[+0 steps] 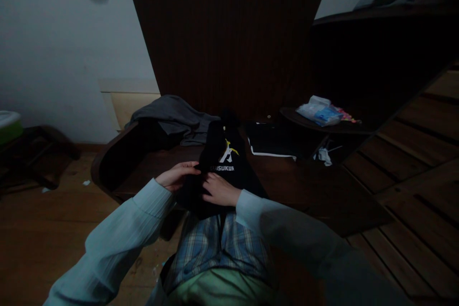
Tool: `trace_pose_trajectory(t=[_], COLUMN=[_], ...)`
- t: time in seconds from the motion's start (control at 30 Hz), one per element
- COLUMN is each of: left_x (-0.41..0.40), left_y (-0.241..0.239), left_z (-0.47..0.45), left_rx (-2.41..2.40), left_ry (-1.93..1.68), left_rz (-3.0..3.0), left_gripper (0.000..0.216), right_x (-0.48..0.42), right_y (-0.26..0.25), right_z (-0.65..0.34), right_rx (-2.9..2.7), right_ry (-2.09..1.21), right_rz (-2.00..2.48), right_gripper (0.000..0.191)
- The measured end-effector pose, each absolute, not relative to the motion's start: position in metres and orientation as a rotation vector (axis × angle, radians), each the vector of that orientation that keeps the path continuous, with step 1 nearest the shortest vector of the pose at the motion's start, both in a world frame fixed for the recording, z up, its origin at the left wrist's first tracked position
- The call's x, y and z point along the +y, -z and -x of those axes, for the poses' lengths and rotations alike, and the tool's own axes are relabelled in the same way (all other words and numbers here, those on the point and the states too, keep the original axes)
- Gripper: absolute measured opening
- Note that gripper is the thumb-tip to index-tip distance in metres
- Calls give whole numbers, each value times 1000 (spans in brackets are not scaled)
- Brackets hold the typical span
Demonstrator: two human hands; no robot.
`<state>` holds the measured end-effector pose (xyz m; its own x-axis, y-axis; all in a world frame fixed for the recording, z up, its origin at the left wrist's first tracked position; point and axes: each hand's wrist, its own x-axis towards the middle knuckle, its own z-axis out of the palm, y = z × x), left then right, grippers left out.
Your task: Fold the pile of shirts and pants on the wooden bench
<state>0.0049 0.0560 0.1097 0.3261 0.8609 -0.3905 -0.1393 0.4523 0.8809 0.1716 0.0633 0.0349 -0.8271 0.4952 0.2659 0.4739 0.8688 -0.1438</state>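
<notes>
A black garment (225, 162) with a white and yellow printed logo lies on a dark wooden table (297, 186) in front of me. My left hand (176, 175) grips the garment's left edge, fingers curled over the cloth. My right hand (219, 190) presses on the fabric just below the logo, fingers bent onto it. Both arms wear pale blue sleeves. A plaid cloth (215, 244) hangs below the garment near my lap.
A grey garment (172, 117) is heaped at the table's back left. A dark folder with white pages (270, 143) lies behind. A plastic packet (319, 111) sits on a small round shelf at the right. Wooden floor spreads left; slatted wood rises right.
</notes>
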Motion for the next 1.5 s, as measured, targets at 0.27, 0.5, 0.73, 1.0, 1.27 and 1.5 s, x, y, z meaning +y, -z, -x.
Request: trace_pose_trajectory(t=[0.27, 0.5, 0.73, 1.0, 1.27, 1.5], left_x=[44, 24, 8, -17, -31, -27], left_y=[-83, -56, -38, -12, -28, -29], left_z=[-38, -57, -73, -54, -55, -60], left_rx=[1120, 1348, 1442, 1769, 1451, 1177], left_ry=[-959, -1116, -1341, -1364, -1495, -1269], left_rz=[-1231, -1821, -2148, -2316, -2422, -2588], left_gripper=[33, 45, 54, 18, 17, 24], right_x=[76, 68, 53, 54, 47, 66], right_y=[-42, -71, -71, -68, -65, -60], right_z=[-174, -198, -192, -190, -189, -185], right_rx=[-2602, -1318, -1142, -803, -763, -710], right_ry=[-895, -2013, -1994, -1987, -2154, -1917], right_rz=[957, 1107, 1133, 1126, 1149, 1071], right_gripper=[16, 22, 25, 11, 9, 12])
